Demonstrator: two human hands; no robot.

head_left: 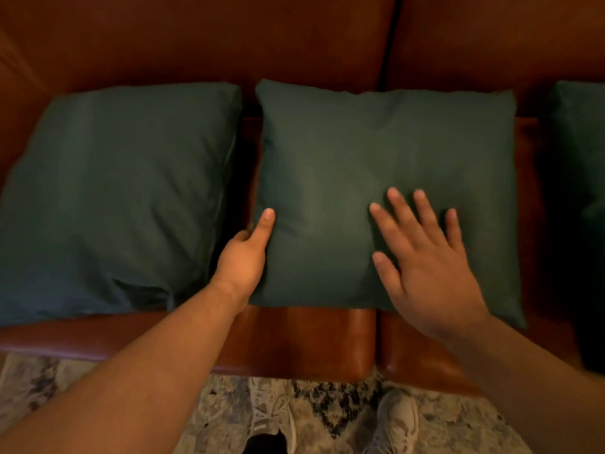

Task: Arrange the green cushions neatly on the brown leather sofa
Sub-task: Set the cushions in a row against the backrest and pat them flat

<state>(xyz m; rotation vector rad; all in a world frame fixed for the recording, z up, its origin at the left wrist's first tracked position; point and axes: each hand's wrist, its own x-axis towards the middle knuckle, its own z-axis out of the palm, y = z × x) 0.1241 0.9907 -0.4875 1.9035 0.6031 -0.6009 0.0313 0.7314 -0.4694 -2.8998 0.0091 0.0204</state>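
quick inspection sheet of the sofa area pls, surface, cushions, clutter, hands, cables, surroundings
surface: brown leather sofa, seat seam running under the middle cushion.
job's things: left cushion and middle cushion lean side by side with a narrow gap between them; a third cushion is cut off at the right edge.
clutter: nothing seen.
grippers: left hand at the middle cushion's left edge, thumb on its face, other fingers hidden; right hand spread flat on its lower right.
cables: nothing seen.
surroundings: patterned rug, pale shoes on it.
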